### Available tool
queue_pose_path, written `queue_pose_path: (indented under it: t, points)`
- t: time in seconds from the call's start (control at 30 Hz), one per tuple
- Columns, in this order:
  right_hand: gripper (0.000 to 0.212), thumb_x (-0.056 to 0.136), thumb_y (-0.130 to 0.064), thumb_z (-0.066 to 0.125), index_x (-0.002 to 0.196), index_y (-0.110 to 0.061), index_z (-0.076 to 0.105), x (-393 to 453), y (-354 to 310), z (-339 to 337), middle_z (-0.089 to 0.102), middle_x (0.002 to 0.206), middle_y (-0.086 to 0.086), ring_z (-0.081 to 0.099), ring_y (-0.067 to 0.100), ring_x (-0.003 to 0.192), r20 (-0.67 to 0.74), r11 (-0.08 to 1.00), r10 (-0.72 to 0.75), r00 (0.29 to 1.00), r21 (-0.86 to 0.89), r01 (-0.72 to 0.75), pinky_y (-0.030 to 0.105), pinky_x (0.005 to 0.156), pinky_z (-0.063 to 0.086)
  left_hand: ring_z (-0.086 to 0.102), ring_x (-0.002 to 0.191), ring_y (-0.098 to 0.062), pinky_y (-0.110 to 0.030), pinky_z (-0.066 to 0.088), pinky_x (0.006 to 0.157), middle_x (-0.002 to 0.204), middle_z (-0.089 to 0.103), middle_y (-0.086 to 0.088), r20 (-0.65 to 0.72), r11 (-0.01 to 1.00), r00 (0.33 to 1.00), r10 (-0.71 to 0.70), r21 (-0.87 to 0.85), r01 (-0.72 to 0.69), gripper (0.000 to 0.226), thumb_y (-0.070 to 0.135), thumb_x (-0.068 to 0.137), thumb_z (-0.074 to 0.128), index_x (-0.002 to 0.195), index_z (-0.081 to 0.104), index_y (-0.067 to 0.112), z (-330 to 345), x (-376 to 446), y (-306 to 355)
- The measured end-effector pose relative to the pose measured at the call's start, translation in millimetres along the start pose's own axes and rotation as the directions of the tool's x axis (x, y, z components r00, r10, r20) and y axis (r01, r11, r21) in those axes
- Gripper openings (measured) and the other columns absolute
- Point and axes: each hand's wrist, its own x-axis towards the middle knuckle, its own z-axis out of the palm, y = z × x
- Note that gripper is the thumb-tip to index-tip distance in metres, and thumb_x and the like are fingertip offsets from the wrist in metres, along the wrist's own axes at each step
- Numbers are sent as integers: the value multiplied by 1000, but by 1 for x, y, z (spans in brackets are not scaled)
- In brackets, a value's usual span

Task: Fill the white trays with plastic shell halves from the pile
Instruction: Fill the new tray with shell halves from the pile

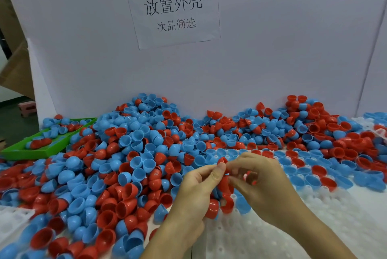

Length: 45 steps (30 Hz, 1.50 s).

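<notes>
A big pile of red and blue plastic shell halves (136, 149) covers the table against a white board. A white tray (272, 233) with round sockets lies at the front right; its far rows hold blue and red halves, its near rows stand bare. My left hand (196, 193) and my right hand (263, 185) meet above the tray's left edge. Both pinch red shell halves (222, 161) between thumb and fingertips, with more red halves (225, 185) nested between the palms.
A green tray (27, 149) with a few shells sits at the far left. Another white tray (12, 219) shows at the left edge, a third (374, 126) at the far right. A paper sign (173, 7) hangs on the white board behind.
</notes>
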Motion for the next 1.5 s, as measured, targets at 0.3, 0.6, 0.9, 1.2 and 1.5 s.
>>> queue_pose_path:
  t: [0.3, 0.6, 0.9, 1.2, 1.5]
  points:
    - [16, 86, -10, 72, 96, -21, 77, 3, 25, -46, 62, 74, -25, 63, -13, 76, 64, 948, 234, 970, -239, -212, 1, 61, 46, 64, 70, -13, -24, 50, 51, 88, 73, -11, -165, 977, 985, -58, -210, 22, 17, 1, 89, 66, 102, 77, 7, -7, 5, 5]
    - [12, 91, -14, 64, 91, -22, 73, -5, 26, -17, 65, 83, -9, 65, 9, 75, 299, 794, 460, 836, -560, -236, 25, 64, 58, 65, 65, -11, -23, 51, 51, 90, 69, -12, -207, 957, 976, -75, -291, 12, 35, -16, 89, 50, 102, 76, 4, -9, 7, 4]
    - [20, 99, -23, 56, 106, -25, 74, -5, 33, -32, 68, 93, -18, 63, 0, 77, 345, 850, 405, 847, -484, -209, 15, 62, 52, 67, 72, -17, -25, 54, 53, 89, 71, -13, -208, 936, 974, -89, -352, 10, 32, -9, 88, 48, 96, 76, 5, -8, 5, 7]
    - [14, 94, -21, 63, 98, -32, 70, -7, -16, 9, 68, 73, -13, 63, 5, 67, 172, 997, 40, 984, 53, -50, 19, 60, 50, 75, 86, -22, -30, 60, 65, 100, 76, -14, -175, 951, 983, -58, -309, 1, 33, 1, 100, 45, 97, 76, 11, 0, 3, 5]
    - [28, 88, 6, 60, 86, -16, 76, -8, -19, 22, 71, 67, -4, 68, 12, 60, 105, 961, 164, 981, 209, -183, 20, 55, 53, 71, 76, -21, -26, 51, 50, 110, 74, -13, -42, 967, 999, -11, -253, 0, 21, 10, 100, 54, 114, 69, 15, 2, -1, 5]
